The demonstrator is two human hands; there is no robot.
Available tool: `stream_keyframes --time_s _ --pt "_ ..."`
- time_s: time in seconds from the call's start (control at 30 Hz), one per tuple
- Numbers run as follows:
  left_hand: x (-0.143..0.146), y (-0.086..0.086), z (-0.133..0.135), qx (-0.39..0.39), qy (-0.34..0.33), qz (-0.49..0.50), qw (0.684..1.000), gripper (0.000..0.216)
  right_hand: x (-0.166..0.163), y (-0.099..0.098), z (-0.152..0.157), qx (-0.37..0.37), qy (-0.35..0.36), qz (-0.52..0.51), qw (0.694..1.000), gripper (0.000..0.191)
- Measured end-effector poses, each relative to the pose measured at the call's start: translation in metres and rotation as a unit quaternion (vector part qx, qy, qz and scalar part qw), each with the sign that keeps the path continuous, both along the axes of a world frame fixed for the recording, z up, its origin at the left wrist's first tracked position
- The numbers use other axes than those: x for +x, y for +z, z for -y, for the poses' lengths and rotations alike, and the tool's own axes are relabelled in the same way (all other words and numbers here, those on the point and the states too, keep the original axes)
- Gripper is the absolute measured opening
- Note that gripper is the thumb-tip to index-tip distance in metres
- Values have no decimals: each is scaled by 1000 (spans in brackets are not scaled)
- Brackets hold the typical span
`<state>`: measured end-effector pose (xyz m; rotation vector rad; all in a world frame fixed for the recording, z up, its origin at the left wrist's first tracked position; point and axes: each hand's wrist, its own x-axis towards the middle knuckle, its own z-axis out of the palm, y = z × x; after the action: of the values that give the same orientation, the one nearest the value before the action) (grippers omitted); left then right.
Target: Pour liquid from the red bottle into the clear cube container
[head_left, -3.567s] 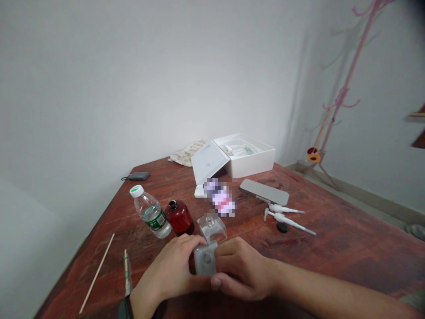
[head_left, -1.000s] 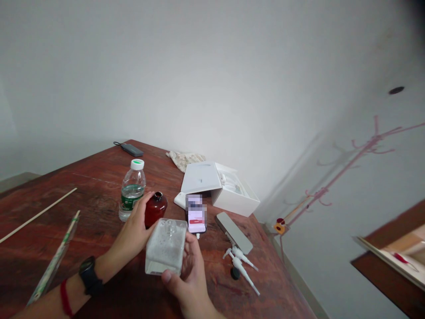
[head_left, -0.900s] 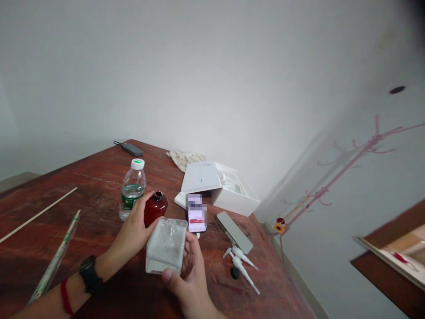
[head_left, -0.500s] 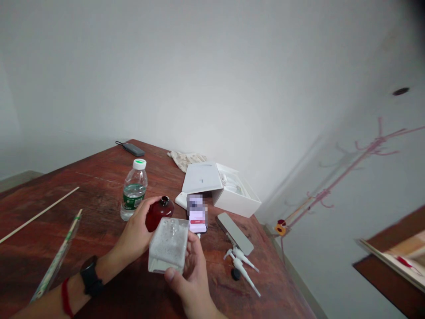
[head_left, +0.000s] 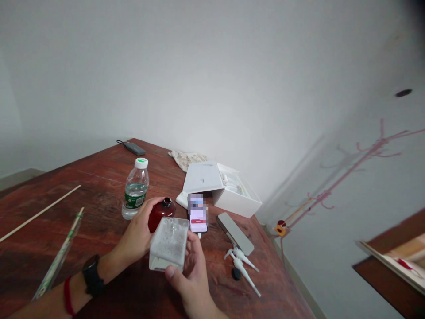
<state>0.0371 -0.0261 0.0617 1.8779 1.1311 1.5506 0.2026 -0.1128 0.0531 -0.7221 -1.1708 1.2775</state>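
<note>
My right hand [head_left: 192, 274] holds a clear square glass bottle [head_left: 168, 243] up above the table, thumb under its base and fingers behind it. My left hand [head_left: 136, 237] is wrapped round a small dark red bottle [head_left: 160, 212] with an open neck, just behind the clear one. A black watch and a red band sit on my left wrist. A plastic water bottle [head_left: 135, 189] with a white cap stands left of the red bottle.
On the red-brown wooden table [head_left: 99, 177] lie a phone [head_left: 198, 213], an open white box [head_left: 226, 188], a grey flat case [head_left: 235, 233], two white pump heads [head_left: 242, 263], a black cap [head_left: 236, 274], a thin wooden stick [head_left: 40, 212], a wrapped stick [head_left: 59, 257], a cloth [head_left: 187, 158] and a dark power bank [head_left: 132, 147].
My left hand has closed round the red bottle and moved it slightly right, toward the clear bottle. My right hand keeps the clear bottle raised. The view has swung left since the oldest frame.
</note>
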Motion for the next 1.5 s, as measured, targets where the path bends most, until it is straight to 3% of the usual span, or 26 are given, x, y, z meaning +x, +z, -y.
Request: stream_keyframes --time_s 0.33,0.57,0.87,1.3,1.5 --pt "-2 -3 -4 3 -4 -5 1000 55 0 -3 -1 -2 10 -5 1000 83" --pt "-3 -15 -10 13 -14 0 1000 60 1 -6 -1 -5 7 6 1000 80" --pt "-3 -12 -9 -1 -21 5 1000 61 -1 -13 -4 1 -1 2 1000 83" --pt "-4 -19 -13 15 -18 -16 1000 61 0 -8 -2 -2 8 4 1000 81" --pt "-5 -20 -14 17 -17 -28 999 62 6 -5 -2 -5 46 21 999 79"
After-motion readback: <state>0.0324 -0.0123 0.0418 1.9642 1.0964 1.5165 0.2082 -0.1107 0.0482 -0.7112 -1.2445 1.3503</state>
